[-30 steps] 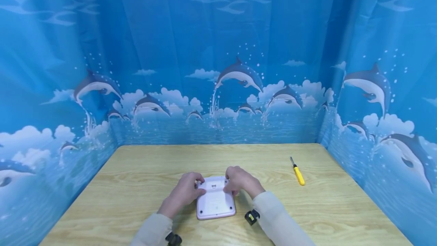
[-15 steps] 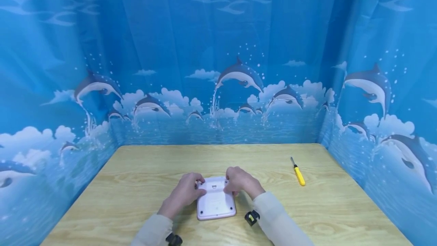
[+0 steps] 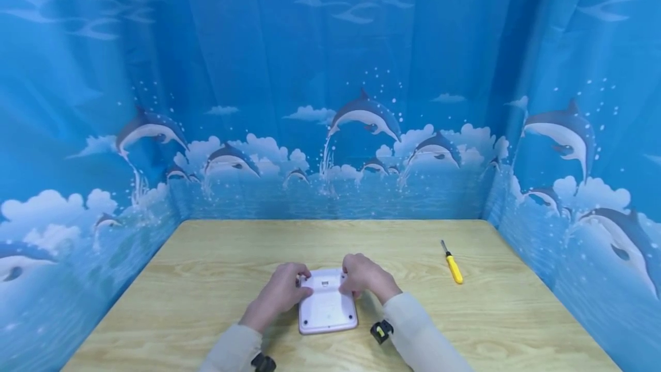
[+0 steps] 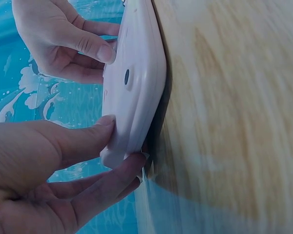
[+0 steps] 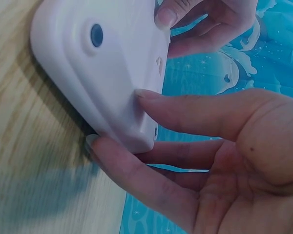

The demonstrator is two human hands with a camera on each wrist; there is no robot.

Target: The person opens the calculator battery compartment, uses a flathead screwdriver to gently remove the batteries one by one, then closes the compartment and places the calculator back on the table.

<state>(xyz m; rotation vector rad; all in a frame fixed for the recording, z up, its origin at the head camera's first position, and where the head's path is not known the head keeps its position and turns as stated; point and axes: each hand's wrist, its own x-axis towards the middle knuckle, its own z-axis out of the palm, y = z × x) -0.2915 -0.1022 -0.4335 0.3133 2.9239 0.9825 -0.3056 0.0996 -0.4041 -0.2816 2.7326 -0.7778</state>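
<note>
A pale pink device that looks like a desk calculator [image 3: 327, 309] lies back side up on the wooden table, with dark round feet at its corners and a small latch-like mark near the far edge. My left hand [image 3: 279, 291] grips its far left side, thumb on the back and fingers around the edge. On the far right side my right hand [image 3: 368, 275] holds it the same way. In the left wrist view, the left thumb [image 4: 90, 139] presses the back surface. The right thumb [image 5: 185, 112] does likewise in the right wrist view. The device's front is hidden.
A screwdriver [image 3: 453, 266] with a yellow handle lies to the right on the table [image 3: 232, 245], its metal tip pointing away. Blue dolphin-print curtains [image 3: 289, 73] enclose the table at the back and sides. Dark wrist cameras [image 3: 382, 330] sit by both sleeves.
</note>
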